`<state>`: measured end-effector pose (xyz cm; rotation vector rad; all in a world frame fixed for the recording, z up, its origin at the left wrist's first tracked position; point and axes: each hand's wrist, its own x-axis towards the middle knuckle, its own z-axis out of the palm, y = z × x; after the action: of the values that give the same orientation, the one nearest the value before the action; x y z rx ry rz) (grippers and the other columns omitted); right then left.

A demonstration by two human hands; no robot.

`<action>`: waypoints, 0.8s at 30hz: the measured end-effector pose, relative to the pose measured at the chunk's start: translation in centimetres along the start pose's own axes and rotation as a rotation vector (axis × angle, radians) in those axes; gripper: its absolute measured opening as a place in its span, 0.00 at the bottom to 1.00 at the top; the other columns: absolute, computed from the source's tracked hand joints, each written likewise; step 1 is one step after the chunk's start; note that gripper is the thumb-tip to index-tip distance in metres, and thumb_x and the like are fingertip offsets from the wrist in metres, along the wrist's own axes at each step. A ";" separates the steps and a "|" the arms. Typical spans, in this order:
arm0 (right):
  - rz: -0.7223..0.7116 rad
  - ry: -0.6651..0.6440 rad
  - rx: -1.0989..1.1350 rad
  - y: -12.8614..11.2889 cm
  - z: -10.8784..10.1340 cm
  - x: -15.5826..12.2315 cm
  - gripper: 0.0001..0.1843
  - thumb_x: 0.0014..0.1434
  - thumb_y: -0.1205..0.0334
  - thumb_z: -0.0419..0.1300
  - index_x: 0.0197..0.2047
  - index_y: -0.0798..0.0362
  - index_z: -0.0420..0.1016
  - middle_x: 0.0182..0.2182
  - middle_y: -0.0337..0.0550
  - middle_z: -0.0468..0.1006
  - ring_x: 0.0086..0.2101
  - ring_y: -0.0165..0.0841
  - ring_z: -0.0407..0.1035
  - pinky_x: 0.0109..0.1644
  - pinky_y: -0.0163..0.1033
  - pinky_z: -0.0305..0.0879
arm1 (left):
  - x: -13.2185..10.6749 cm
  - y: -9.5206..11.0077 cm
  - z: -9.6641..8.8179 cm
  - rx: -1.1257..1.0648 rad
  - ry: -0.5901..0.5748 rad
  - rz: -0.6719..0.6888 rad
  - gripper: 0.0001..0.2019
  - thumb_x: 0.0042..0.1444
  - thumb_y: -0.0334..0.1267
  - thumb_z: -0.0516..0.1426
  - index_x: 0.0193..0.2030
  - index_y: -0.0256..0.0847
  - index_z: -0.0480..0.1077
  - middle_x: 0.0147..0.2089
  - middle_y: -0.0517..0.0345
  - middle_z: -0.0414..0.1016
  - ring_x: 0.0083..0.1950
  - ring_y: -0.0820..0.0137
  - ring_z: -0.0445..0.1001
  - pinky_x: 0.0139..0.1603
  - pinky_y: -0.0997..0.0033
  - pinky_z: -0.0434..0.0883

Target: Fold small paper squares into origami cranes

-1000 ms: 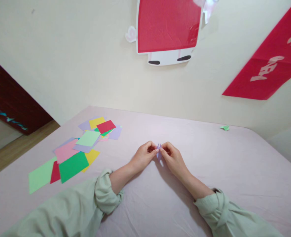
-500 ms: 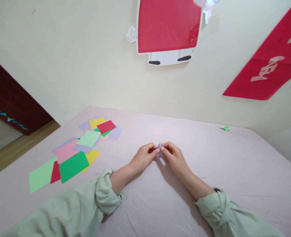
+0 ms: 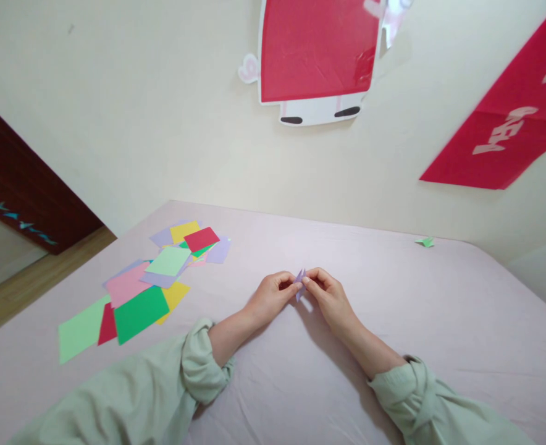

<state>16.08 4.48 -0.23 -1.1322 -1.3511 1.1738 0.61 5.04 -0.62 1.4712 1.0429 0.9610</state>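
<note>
So there's a pale pinkish-lilac covered table (image 3: 458, 334) up against a cream wall (image 3: 171, 123), and over the middle of it the left hand (image 3: 273, 295) and right hand (image 3: 328, 295) both pinch a small folded purple paper (image 3: 299, 290) between them — fingertips and thumbs gripping it (loose colored sheets (image 3: 142, 314) lie off to the left) — well apart from a little green folded piece (image 3: 425, 242).

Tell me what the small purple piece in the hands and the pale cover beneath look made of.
Purple piece: likely paper, matte, judging by its thin, sharp points. Pale cover: probably cloth, dull-finished, since soft wrinkles show; the exact fibre can't be told.
</note>
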 end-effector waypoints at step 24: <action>-0.030 0.018 -0.056 -0.2 0.3 -0.1 0.10 0.56 0.55 0.59 0.29 0.53 0.72 0.26 0.38 0.71 0.30 0.32 0.65 0.36 0.36 0.62 | -0.2 0.2 0.2 0.079 0.004 0.030 0.13 0.57 0.44 0.54 0.26 0.39 0.64 0.23 0.65 0.64 0.26 0.75 0.62 0.30 0.75 0.59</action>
<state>15.83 4.35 -0.06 -1.1555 -1.3904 1.1078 0.80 4.76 -0.49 1.5543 1.0743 0.9536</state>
